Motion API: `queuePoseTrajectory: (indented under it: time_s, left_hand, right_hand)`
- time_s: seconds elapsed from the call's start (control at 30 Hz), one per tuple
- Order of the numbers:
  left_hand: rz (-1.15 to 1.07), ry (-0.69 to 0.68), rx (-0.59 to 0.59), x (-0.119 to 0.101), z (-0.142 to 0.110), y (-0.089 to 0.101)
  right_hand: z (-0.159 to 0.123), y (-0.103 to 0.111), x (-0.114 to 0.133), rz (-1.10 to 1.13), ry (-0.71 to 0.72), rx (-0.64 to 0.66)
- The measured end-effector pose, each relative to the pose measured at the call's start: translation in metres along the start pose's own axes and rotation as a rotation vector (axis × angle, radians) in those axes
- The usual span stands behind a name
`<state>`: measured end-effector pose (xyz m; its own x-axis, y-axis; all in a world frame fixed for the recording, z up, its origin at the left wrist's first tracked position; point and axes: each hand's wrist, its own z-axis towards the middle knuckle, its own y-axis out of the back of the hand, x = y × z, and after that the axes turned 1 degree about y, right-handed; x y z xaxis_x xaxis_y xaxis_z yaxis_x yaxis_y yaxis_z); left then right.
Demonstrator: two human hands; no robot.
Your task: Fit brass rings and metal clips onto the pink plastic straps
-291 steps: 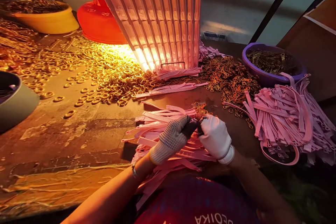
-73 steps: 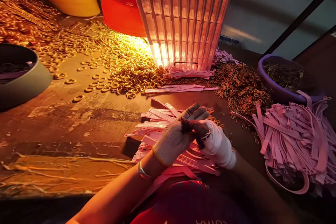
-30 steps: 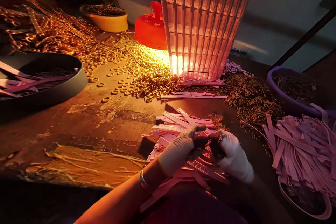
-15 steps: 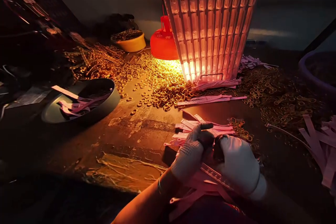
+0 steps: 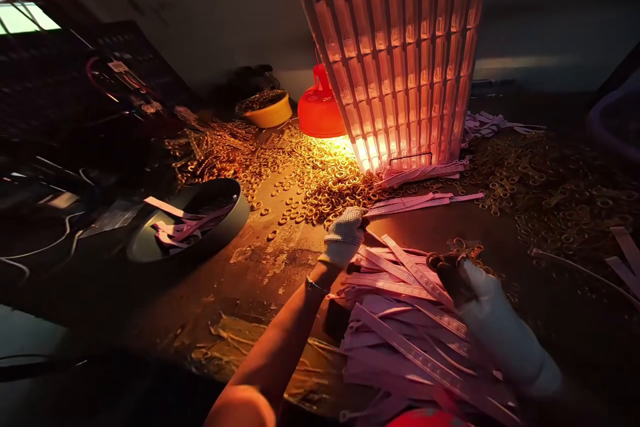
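My left hand (image 5: 346,235), in a dotted pale glove, reaches forward to the near edge of the heap of brass-coloured rings (image 5: 325,197). Its fingers are curled; whatever they hold is hidden. Just right of them is the end of a small row of pink straps (image 5: 425,203). My right hand (image 5: 483,300), in a white glove with dark fingertips, hovers over the right side of a big pile of pink straps (image 5: 400,333). Those fingers are bent together beside a little group of metal links (image 5: 467,250), their contents too dark to make out.
A red lamp (image 5: 320,110) glows behind the rings, beside a tall ribbed translucent panel (image 5: 400,67). On the left stands an oval grey-green basin (image 5: 240,217) with straps in it. A yellow tub (image 5: 275,112) sits farther back. Metal links (image 5: 560,193) spread at right.
My hands, together over the strap pile half a second ago, have parted. The left went forward to the rings, the right toward the small links. The view has swung left since the earliest frame.
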<state>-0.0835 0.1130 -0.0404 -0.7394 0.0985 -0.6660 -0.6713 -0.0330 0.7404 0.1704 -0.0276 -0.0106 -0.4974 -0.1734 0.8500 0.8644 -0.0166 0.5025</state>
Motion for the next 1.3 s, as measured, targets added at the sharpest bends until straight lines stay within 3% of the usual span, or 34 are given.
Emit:
queuePoseTrajectory:
  time_s: [0.13,0.23,0.33,0.43,0.53,0.57,0.63,0.7,0.83,0.9,1.0,1.1,1.23,1.3]
  left_hand:
    - [0.101,0.014,-0.045,0.033,0.029,-0.002]
    - [0.088,0.002,-0.076,0.041,0.029,-0.007]
    - [0.001,-0.010,-0.139,0.039,0.024,0.001]
    - [-0.126,0.008,-0.220,0.027,0.016,0.029]
    - [-0.357,0.027,-0.304,-0.001,-0.003,0.064]
    - [-0.549,0.035,-0.335,-0.014,-0.012,0.072]
    - [-0.855,0.041,-0.285,-0.042,-0.035,0.080]
    - [-0.944,0.094,-0.099,-0.066,-0.060,0.071]
    - [-0.837,0.252,0.455,-0.095,-0.103,0.024]
    - [-0.863,0.280,0.587,-0.104,-0.116,0.003]
    - [-0.922,0.307,0.588,-0.120,-0.127,-0.011]
    - [-0.835,0.266,0.567,-0.133,-0.131,-0.010]
    - [-0.555,0.086,0.533,-0.137,-0.129,-0.014]
    - [-0.419,-0.064,0.466,-0.134,-0.127,-0.022]
  right_hand:
    - [-0.014,0.009,-0.003,0.029,-0.014,0.016]
    - [-0.025,0.011,-0.007,0.019,-0.040,0.062]
    - [-0.035,0.019,-0.009,-0.019,-0.037,0.008]
    - [-0.043,0.029,-0.005,-0.053,-0.037,-0.015]
    - [-0.046,0.032,0.003,-0.087,0.059,-0.013]
    - [-0.046,0.031,0.006,-0.101,0.112,-0.025]
    - [-0.044,0.027,0.013,-0.121,0.209,-0.050]
    - [-0.040,0.022,0.020,-0.115,0.273,-0.068]
    - [-0.030,0.022,0.030,-0.181,0.317,-0.095]
    - [-0.029,0.026,0.031,-0.372,0.272,-0.103]
    - [-0.035,0.029,0.030,-0.720,0.177,-0.043]
    - [-0.043,0.026,0.028,-0.947,0.202,-0.059]
    - [-0.048,0.020,0.022,-1.052,0.358,-0.207]
    - [-0.047,0.018,0.017,-1.031,0.386,-0.210]
